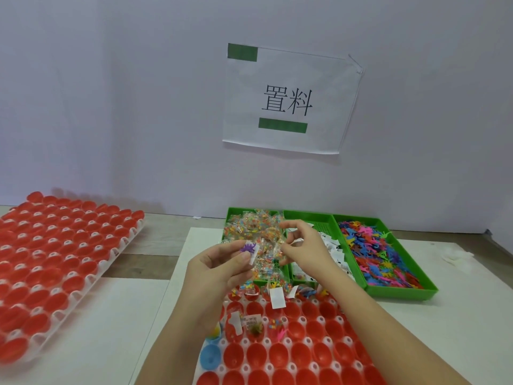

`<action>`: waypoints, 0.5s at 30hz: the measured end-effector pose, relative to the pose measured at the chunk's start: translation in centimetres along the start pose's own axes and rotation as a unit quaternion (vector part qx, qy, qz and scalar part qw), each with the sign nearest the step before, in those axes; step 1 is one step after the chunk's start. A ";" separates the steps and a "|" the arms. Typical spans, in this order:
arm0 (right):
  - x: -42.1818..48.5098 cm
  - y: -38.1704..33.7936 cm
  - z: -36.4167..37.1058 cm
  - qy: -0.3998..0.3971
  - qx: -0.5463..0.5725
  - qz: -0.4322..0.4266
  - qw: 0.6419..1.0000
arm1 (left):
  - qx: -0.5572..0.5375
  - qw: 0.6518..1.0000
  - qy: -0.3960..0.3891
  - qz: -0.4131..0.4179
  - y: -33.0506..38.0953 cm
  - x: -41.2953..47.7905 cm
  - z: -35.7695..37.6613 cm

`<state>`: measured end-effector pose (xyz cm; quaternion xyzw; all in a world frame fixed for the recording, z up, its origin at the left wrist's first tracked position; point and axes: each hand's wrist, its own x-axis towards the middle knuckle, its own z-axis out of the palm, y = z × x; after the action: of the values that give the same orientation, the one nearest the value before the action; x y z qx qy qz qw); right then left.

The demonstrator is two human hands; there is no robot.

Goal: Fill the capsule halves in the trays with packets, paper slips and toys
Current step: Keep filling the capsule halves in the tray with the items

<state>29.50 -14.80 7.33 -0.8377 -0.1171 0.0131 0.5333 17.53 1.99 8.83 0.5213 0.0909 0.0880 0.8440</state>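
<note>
Pinching purple toy [248,248] and slip [254,253], left hand [219,270], right hand [302,245] over bin [305,214]

Bare forearms, bare left hand [219,270] and right hand [304,245], nothing worn

Pale lilac wall [111,93] with a taped paper sign [288,101] — wood-grain tabletop [155,245] under white sheets [111,315].
</note>
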 end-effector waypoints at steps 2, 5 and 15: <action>0.4 0.3 0.2 0.003 0.006 0.027 1.000 | -0.006 1.000 0.004 0.002 0.2 0.1 -0.2; 0.8 0.3 0.3 -0.007 0.022 0.053 0.998 | -0.017 1.000 0.009 0.002 0.5 0.3 -0.5; -2.5 -3.1 -0.8 -0.019 0.226 -0.003 0.974 | 0.066 0.997 0.038 0.001 -0.2 0.3 -0.2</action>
<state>26.62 -14.84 10.19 -0.6950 -0.1237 0.0537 0.7063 17.78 2.14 8.53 0.5721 0.1284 0.1024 0.8036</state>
